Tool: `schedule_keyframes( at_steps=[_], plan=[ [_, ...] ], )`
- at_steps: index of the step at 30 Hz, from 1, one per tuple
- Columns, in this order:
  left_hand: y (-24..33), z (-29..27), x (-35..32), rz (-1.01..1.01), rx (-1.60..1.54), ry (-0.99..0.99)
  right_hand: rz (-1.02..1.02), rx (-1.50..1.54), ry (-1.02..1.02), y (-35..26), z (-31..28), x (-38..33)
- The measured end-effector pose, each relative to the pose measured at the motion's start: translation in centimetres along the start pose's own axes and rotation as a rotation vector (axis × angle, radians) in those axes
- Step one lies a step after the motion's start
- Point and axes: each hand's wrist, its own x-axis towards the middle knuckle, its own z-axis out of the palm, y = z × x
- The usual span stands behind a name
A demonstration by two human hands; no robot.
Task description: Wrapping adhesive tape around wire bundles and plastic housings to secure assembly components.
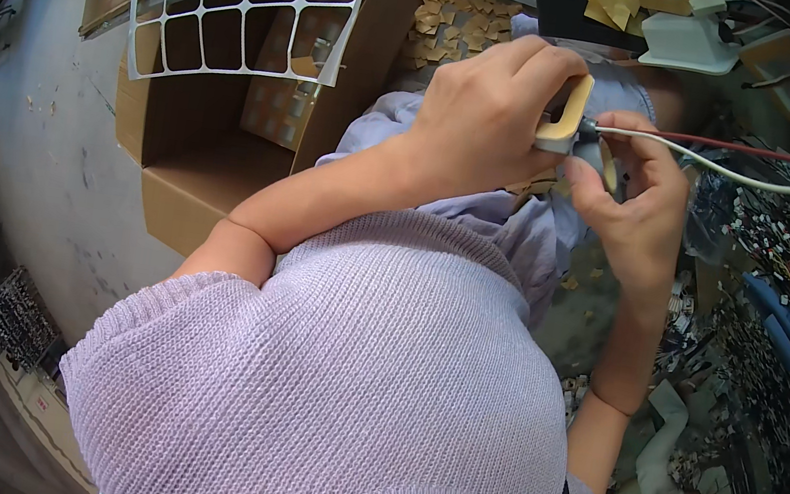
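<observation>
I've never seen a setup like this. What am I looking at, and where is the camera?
There's no machine here: these are a person's bare hands, seen from a camera worn on the head, looking down. Its wide lens bends straight edges. The left hand holds a small yellow-edged part. The right hand is beside it, where a red wire and a white wire end; its exact grip is unclear. To the left stands an open cardboard box below a white grid sheet. Tan scraps lie beyond.
</observation>
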Motion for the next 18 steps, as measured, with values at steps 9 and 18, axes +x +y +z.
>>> schedule_keyframes(
  at_steps=[9, 18],
  plan=[
    [-0.5, -1.6, 0.8, -0.779, -1.528, -0.767, 0.055, 0.381, -0.089, -0.8, -3.6, 1.3],
    [0.9, 0.1, -1.5, -0.669, -2.572, -1.167, -0.68, 0.704, -0.725, 2.3, 1.4, 7.5]
  ],
)
